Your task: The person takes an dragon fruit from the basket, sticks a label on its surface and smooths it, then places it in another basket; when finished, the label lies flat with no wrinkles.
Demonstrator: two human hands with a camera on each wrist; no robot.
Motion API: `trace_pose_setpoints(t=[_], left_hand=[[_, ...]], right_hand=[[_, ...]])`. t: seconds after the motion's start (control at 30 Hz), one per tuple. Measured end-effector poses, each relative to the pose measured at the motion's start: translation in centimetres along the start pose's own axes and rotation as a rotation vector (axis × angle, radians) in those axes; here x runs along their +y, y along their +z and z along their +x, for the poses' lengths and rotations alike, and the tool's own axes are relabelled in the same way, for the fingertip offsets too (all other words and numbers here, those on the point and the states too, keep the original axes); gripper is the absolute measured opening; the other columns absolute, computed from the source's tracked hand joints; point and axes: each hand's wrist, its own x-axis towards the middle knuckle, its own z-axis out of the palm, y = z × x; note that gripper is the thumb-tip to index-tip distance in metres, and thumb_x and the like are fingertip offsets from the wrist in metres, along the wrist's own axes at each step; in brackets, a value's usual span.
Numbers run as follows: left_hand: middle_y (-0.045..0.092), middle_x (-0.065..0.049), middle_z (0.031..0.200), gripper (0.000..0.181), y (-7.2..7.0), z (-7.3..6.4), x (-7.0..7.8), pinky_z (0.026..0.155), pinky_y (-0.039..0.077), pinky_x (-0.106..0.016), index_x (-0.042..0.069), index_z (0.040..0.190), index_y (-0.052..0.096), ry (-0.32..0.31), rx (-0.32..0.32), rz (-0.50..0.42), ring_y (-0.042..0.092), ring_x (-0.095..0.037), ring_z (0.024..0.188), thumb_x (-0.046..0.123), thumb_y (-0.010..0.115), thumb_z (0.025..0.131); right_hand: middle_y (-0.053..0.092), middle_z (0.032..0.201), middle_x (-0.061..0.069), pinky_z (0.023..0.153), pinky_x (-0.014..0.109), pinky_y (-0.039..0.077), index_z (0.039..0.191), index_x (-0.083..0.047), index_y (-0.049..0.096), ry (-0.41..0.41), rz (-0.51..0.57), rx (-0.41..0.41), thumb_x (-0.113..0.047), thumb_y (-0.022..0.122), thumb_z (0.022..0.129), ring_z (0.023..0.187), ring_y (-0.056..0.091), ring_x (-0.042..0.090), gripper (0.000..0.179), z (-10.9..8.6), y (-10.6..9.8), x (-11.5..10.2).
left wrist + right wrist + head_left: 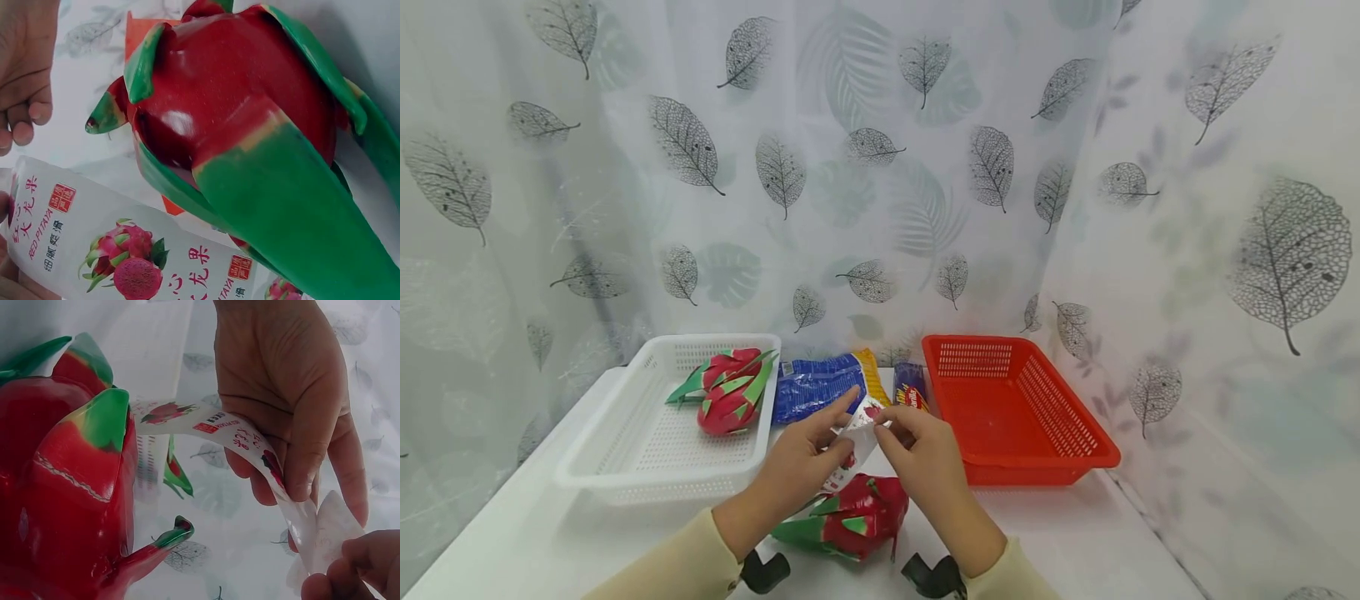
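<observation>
The label strip (pixel 106 219) is printed with "RED PITAYA", "红心火龙果" and "细腻爽滑", repeated beside drawings of a pink fruit, whole and cut; the characters in its red box are too small to read surely. A dark blue pack (pixel 910 384) shows part of a word, seemingly "arilla", while the print on the blue and yellow bag (pixel 812 392) stays unreadable.

The strip is held above the surface (pixel 1030 537), its long axis slanting from upper right, at the fingertips, down to lower left. The left hand (pixel 808 454) pinches it under the thumb, index finger extended; the right hand (pixel 925 454) pinches its upper end, where a white piece folds away. Below lies a dragon fruit (pixel 883 504), its long green leaf pointing left.

The forearms hide part of this fruit's surroundings; the left wrist view cuts off the fingers at its left edge and the strip's lower end.
</observation>
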Motion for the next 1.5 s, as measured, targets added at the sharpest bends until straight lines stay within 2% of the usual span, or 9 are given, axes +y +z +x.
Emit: trace_pose_setpoints(t=[0.33, 0.7, 0.8, 0.9, 1.1, 1.23, 1.3, 1.37, 1.5], left_hand=[[0.075, -0.010, 0.131, 0.079, 0.0, 0.1, -0.1, 0.077, 0.061, -0.019, 0.035, 0.166, 0.037, 0.014, -0.039, 0.074, 0.073, -0.003, 0.081, 0.006, 0.070, 0.100], [0.076, -0.008, 0.129, 0.081, -0.1, 0.2, -0.9, 0.078, 0.060, -0.017, 0.036, 0.165, 0.038, -0.014, -0.023, 0.148, 0.072, -0.002, 0.081, 0.006, 0.072, 0.098], [0.076, -0.007, 0.128, 0.078, 0.0, 0.2, -1.1, 0.078, 0.060, -0.017, 0.034, 0.164, 0.042, -0.037, -0.014, 0.178, 0.072, -0.003, 0.083, 0.007, 0.073, 0.097], [0.077, -0.007, 0.126, 0.073, 0.1, 0.4, -1.4, 0.070, 0.061, -0.019, 0.032, 0.160, 0.050, -0.066, 0.003, 0.193, 0.070, -0.007, 0.080, 0.006, 0.074, 0.097], [0.076, -0.006, 0.131, 0.043, 0.1, 1.4, -2.4, 0.053, 0.053, -0.022, 0.022, 0.136, 0.074, -0.152, 0.059, 0.290, 0.058, -0.011, 0.057, 0.005, 0.071, 0.097], [0.072, -0.011, 0.138, 0.040, -0.2, 2.4, -2.7, 0.070, 0.064, -0.031, 0.014, 0.139, 0.072, -0.204, 0.048, 0.372, 0.072, -0.021, 0.085, 0.012, 0.070, 0.099], [0.069, -0.013, 0.142, 0.044, -0.2, 2.9, -2.9, 0.087, 0.066, -0.041, 0.011, 0.144, 0.068, -0.226, 0.027, 0.405, 0.072, -0.026, 0.107, 0.016, 0.070, 0.100], [0.067, -0.015, 0.144, 0.050, -0.2, 3.1, -3.2, 0.101, 0.062, -0.050, 0.008, 0.148, 0.063, -0.249, 0.003, 0.419, 0.068, -0.031, 0.124, 0.021, 0.069, 0.100], [0.059, -0.020, 0.153, 0.056, 0.2, 3.5, -3.9, 0.116, 0.049, -0.059, 0.002, 0.155, 0.053, -0.318, -0.075, 0.424, 0.056, -0.040, 0.143, 0.025, 0.062, 0.105]], right_hand=[[0.071, 0.074, -0.003, 0.060, 0.020, 0.059, 0.101, -0.015, 0.077, 0.022, 0.090, 0.011, -0.012, 0.075, 0.098, 0.064, 0.062, 0.007, 0.005, 0.1, -0.1, 0.2], [0.082, 0.101, 0.003, 0.073, 0.026, 0.065, 0.104, -0.015, 0.074, 0.059, 0.226, 0.019, -0.012, 0.070, 0.103, 0.074, 0.073, 0.010, 0.005, 0.2, -1.0, -0.3], [0.082, 0.103, 0.003, 0.075, 0.024, 0.065, 0.104, -0.015, 0.074, 0.068, 0.234, 0.036, -0.014, 0.072, 0.102, 0.075, 0.074, 0.009, 0.003, 0.0, -1.5, -0.6], [0.081, 0.098, 0.004, 0.073, 0.022, 0.064, 0.102, -0.013, 0.076, 0.084, 0.238, 0.045, -0.015, 0.074, 0.100, 0.076, 0.075, 0.010, 0.003, -0.2, -2.0, -0.8], [0.079, 0.088, 0.001, 0.074, 0.020, 0.062, 0.099, -0.014, 0.081, 0.149, 0.202, 0.025, -0.014, 0.080, 0.095, 0.078, 0.073, 0.012, 0.004, -0.5, -2.5, -0.5], [0.079, 0.087, -0.002, 0.079, 0.019, 0.063, 0.097, -0.014, 0.082, 0.171, 0.156, 0.022, -0.014, 0.082, 0.093, 0.081, 0.072, 0.012, 0.005, -0.7, -2.5, 0.3], [0.079, 0.086, -0.001, 0.078, 0.019, 0.062, 0.097, -0.014, 0.083, 0.176, 0.160, 0.009, -0.014, 0.082, 0.093, 0.081, 0.071, 0.012, 0.004, -0.9, -2.5, 0.5], [0.079, 0.086, 0.000, 0.073, 0.018, 0.062, 0.097, -0.015, 0.083, 0.189, 0.183, -0.014, -0.012, 0.078, 0.094, 0.079, 0.072, 0.012, 0.007, -1.0, -2.6, 0.7], [0.080, 0.086, 0.003, 0.063, 0.019, 0.058, 0.098, -0.014, 0.083, 0.216, 0.243, -0.054, -0.007, 0.069, 0.097, 0.078, 0.073, 0.012, 0.016, -1.2, -2.7, 1.2]])
